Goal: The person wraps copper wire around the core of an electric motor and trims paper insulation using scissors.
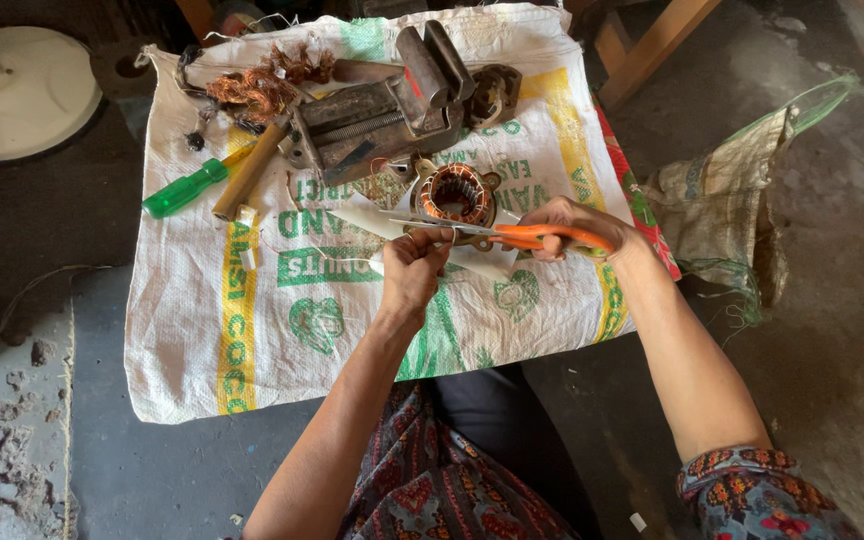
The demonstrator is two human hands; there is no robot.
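Observation:
My right hand (564,226) grips the orange handles of a pair of scissors (512,236), blades pointing left. My left hand (414,268) pinches a thin white strip (372,222) of sheet material right at the blade tips. Just behind the scissors a round motor stator (457,194) with copper windings lies on a white woven sack (252,330) with green and yellow print.
A metal bench vise (382,110) lies at the back of the sack, beside a tangle of copper wire (252,90). A green-handled screwdriver (187,187) and a wooden-handled tool (249,172) rest at left. A white round fan base (17,90) stands far left; a crumpled bag (722,215) at right.

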